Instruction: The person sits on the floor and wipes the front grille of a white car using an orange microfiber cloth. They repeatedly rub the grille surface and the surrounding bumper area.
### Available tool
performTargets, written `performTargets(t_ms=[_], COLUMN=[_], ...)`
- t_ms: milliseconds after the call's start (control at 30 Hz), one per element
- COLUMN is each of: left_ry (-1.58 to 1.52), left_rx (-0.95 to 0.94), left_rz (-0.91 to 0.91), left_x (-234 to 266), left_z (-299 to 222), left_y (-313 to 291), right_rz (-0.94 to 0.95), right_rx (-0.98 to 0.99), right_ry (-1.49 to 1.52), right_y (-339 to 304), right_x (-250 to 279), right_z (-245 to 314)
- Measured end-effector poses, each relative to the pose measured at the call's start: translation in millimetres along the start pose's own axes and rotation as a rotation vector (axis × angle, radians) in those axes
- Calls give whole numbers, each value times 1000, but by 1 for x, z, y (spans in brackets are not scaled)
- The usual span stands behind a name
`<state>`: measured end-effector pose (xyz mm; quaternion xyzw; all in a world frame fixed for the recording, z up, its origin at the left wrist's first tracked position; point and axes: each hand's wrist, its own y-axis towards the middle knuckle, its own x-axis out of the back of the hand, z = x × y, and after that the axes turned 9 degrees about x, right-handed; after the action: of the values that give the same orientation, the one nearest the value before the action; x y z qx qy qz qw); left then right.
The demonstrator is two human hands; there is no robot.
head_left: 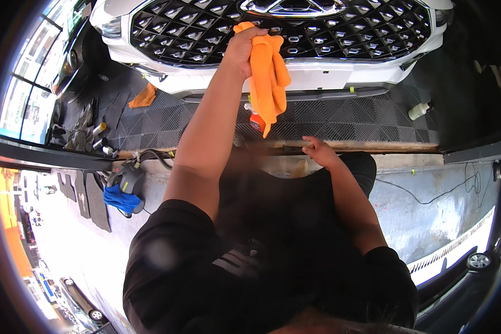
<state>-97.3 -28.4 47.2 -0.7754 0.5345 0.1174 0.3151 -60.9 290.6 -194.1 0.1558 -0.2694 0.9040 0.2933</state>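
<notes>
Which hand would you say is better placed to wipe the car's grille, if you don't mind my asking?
Probably the left hand: it grips the orange cloth up by the grille, whereas the right hand, seemingly empty, is farther back.

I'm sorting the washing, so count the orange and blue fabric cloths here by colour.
Orange fabric cloths: 2, the bunched cloth in the left hand and the crumpled cloth on the dark patterned floor
Blue fabric cloth: 1, draped on the grey-and-black machine
Total: 3
</notes>
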Motion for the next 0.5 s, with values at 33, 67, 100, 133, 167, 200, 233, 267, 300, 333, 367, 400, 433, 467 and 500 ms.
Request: performTargets(t_ms=[33,67,100,133,167,200,233,267,300,333,367,400,433,467,500], left_ry=[-1,6,13,-10,-33,-55,-73,-9,-35,-58,-52,-47,-42,-54,-66], left_rx=[-24,-52,-80,-49,-17,15,74,76,76,83,67,51,48,69,91], left_rz=[12,25,37,69,102,136,166,127,132,148,146,143,155,240,325], left_x=[0,1,3,11,19,24,25,19,17,9,11,15,12,18,33], left_z=[8,15,18,16,12,7,1,-7,-2,1,3,8,15,18,19], left_y=[-5,-16,-21,-20,-18,-13,-4,-3,7,10,7,2,-5,-11,-17], right_rz=[-9,-21,-55,-47,-39,-32,-20,-19,-18,-28,-37,-45,-66,-127,-189], right_rx=[6,19,81,80,79,77,51,47,42,32,46,60,61,84,108], right_ry=[-27,-48,-38,-44,-50,-56,-53,-62,-71,-78,-77,-75,-72,24,120], right_y=[2,6,6,5,5,5,6,7,7,6,6,9,6,5,4], right_x=[-1,-2,-4,-5,-6,-7,-5,-9,-13,-12,-11,-11,-8,-5,-3], right_z=[-3,-9,-17,-15,-13,-10,-9,-10,-10,-8,-5,-2,-1,1,3])
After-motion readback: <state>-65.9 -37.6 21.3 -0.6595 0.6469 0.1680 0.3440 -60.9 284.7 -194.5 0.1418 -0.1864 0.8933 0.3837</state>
